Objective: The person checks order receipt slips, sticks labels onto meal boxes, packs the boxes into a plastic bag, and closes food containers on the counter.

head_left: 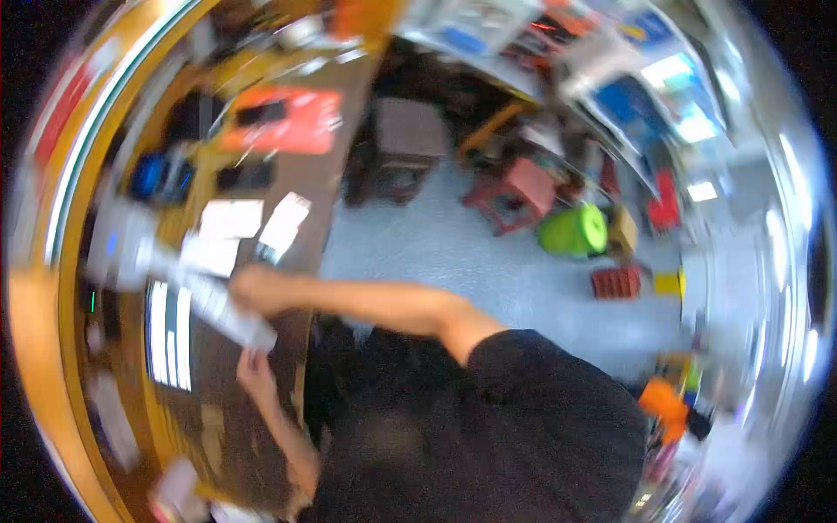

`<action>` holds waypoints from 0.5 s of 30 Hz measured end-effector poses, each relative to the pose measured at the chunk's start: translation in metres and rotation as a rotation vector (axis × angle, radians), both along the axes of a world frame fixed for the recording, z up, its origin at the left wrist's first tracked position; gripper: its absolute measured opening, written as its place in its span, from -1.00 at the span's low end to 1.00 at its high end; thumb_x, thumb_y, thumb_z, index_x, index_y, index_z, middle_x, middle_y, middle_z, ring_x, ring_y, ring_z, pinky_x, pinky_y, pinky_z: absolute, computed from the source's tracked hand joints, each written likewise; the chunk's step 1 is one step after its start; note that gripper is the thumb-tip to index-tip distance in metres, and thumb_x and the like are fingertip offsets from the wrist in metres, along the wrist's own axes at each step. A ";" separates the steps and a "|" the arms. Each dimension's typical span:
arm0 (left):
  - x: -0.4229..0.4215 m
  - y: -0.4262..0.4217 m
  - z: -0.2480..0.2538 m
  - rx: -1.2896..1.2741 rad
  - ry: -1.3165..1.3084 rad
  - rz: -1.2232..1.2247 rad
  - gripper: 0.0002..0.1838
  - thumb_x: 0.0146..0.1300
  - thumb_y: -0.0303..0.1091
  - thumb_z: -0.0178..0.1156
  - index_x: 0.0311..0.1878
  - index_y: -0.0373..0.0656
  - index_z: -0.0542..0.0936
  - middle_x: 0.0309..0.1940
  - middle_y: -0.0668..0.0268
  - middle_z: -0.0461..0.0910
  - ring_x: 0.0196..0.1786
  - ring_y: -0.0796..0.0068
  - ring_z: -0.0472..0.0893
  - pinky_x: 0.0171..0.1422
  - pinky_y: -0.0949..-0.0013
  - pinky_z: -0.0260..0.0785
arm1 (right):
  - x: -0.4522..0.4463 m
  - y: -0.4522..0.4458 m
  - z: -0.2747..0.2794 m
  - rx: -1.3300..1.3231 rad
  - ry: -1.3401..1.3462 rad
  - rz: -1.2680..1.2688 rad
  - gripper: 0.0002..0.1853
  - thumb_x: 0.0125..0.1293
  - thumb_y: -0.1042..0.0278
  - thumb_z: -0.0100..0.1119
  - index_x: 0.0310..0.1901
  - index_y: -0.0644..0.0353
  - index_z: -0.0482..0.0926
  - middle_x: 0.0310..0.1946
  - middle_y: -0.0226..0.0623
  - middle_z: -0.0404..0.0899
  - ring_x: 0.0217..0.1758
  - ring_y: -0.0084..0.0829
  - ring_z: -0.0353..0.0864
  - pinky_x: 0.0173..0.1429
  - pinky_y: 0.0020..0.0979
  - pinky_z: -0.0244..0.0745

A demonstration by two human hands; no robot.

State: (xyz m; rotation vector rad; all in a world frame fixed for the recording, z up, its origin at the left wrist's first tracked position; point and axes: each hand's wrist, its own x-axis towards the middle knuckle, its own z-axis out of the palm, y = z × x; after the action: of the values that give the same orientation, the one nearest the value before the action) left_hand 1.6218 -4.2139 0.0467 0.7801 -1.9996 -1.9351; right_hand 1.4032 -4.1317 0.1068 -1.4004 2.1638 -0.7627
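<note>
A long white object (222, 312), blurred by motion, slants over the dark tabletop (288, 261). My right hand (255, 289) reaches in from the right, closed against its upper side. At its lower end is my left hand (255, 370), the fingertips pinched together on the end. Beside the object lie white papers (231, 219) and a white card-like item (285, 225). A dark glossy panel with bright reflections (171, 336) lies on the other side of it. The fine shape of the white object cannot be made out.
An orange-red sheet (301, 122) with a dark item on it lies farther up the table. Beyond the table edge are a grey stool (410, 128), a red stool (527, 183), a green bin (573, 231) and a red crate (615, 283). Shelving with coloured goods stands at the upper right.
</note>
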 end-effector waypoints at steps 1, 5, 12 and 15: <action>0.001 -0.002 -0.007 0.013 -0.061 0.003 -0.62 0.38 -0.54 0.11 0.22 -0.49 0.48 0.06 0.05 0.62 0.05 0.37 0.62 0.20 0.35 0.44 | 0.008 0.011 0.007 -0.146 -0.068 0.098 -0.69 0.09 0.16 0.31 -0.20 0.18 0.70 -0.36 -0.03 0.64 -0.13 -0.09 0.66 -0.05 -0.07 0.53; 0.003 0.005 0.037 -0.049 -0.049 -0.103 -0.67 0.41 -0.51 0.12 0.16 -0.51 0.50 -0.02 0.10 0.64 -0.02 0.44 0.61 0.11 0.39 0.44 | 0.046 0.010 0.005 -0.114 0.049 0.259 -0.74 0.02 0.22 0.28 -0.33 0.23 0.71 -0.36 -0.09 0.67 -0.29 0.00 0.69 -0.19 -0.07 0.59; 0.000 -0.015 0.037 -0.057 -0.045 -0.159 -0.72 0.43 -0.47 0.12 0.09 -0.49 0.53 -0.10 0.17 0.65 -0.13 0.49 0.61 0.01 0.39 0.45 | 0.053 -0.001 0.014 -0.146 0.180 0.174 -0.79 0.02 0.27 0.21 -0.45 0.25 0.69 -0.44 -0.07 0.65 -0.28 -0.03 0.71 -0.21 -0.08 0.61; -0.003 -0.004 0.051 0.007 -0.038 -0.048 -0.72 0.42 -0.47 0.12 0.08 -0.48 0.54 -0.12 0.16 0.65 -0.14 0.45 0.62 0.00 0.38 0.46 | 0.040 0.002 0.007 -0.344 -0.103 -0.229 -0.81 0.01 0.31 0.18 -0.51 0.27 0.65 -0.44 -0.05 0.64 -0.32 -0.03 0.69 -0.22 -0.10 0.58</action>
State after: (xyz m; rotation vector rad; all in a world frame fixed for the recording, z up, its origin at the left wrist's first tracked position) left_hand 1.6192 -4.2176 0.0976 0.7839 -2.0523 -1.9692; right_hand 1.4435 -4.1299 0.1140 -1.2450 2.2091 -1.3156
